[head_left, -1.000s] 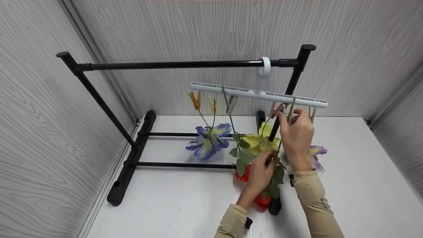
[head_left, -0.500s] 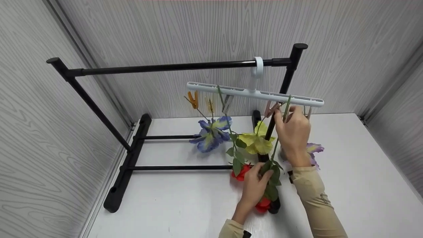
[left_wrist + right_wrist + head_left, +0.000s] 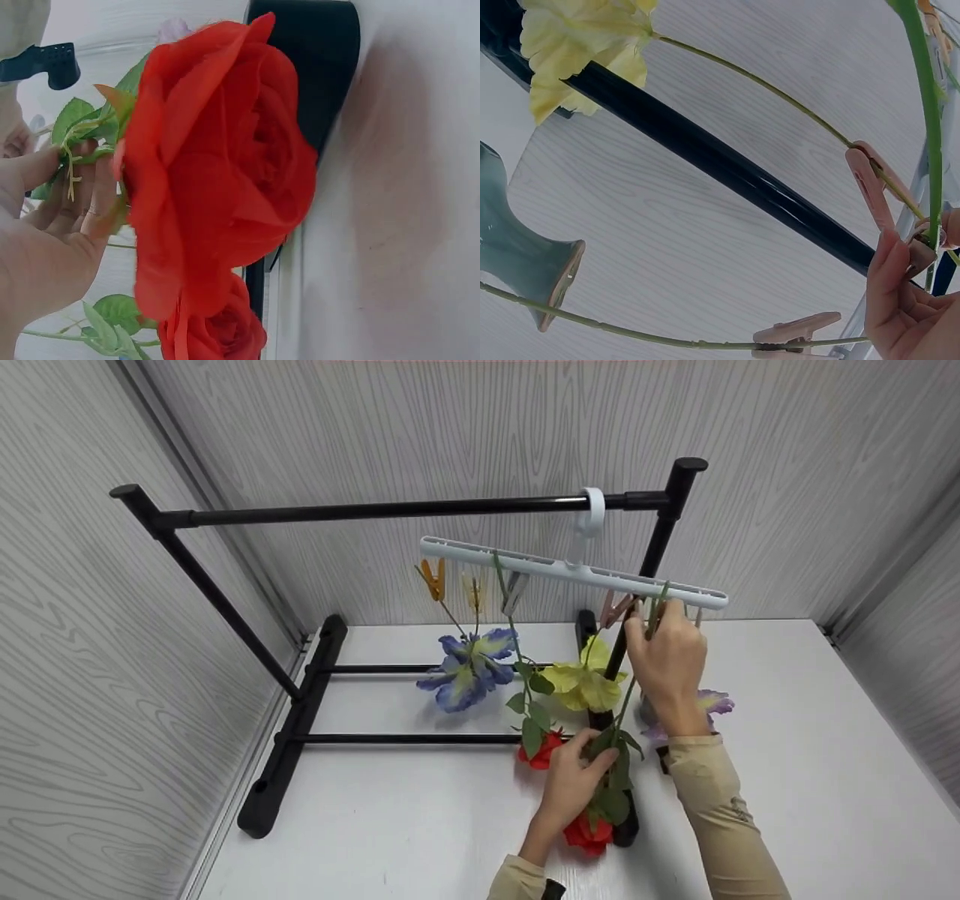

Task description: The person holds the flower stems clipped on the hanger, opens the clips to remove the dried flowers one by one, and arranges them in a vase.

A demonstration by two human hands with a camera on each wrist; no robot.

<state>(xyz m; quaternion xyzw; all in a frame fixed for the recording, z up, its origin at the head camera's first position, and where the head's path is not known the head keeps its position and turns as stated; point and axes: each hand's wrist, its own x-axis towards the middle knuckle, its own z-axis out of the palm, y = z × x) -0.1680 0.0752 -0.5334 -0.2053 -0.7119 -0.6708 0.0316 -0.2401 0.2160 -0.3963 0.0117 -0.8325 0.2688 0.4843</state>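
A white hanger (image 3: pixel 540 565) tilts down to the right from the rack's top bar. Right under its right part, my right hand (image 3: pixel 671 660) pinches a clothespin (image 3: pixel 921 259) at the green stem of a red artificial rose (image 3: pixel 589 835). My left hand (image 3: pixel 570 784) holds the same rose lower down, thumb and fingers round its leafy stem; its bloom (image 3: pixel 217 165) hangs head-down. A second red rose (image 3: pixel 538 751), a blue flower (image 3: pixel 466 671) and a yellow flower (image 3: pixel 585 682) hang to the left. A purple flower (image 3: pixel 716 702) is partly hidden behind my right wrist.
The black rack (image 3: pixel 390 511) has a slanted right post close beside my right hand. Pink clothespins (image 3: pixel 868 187) and an orange one (image 3: pixel 433 580) hold other stems. A blue-green vase (image 3: pixel 525 247) stands behind the right post. White tabletop (image 3: pixel 375 825) lies below.
My left hand has slid down the rose's stem to its leaves, and the bloom has shifted lower. The hanger's left end has tipped up a little. My right hand stays by the clothespin.
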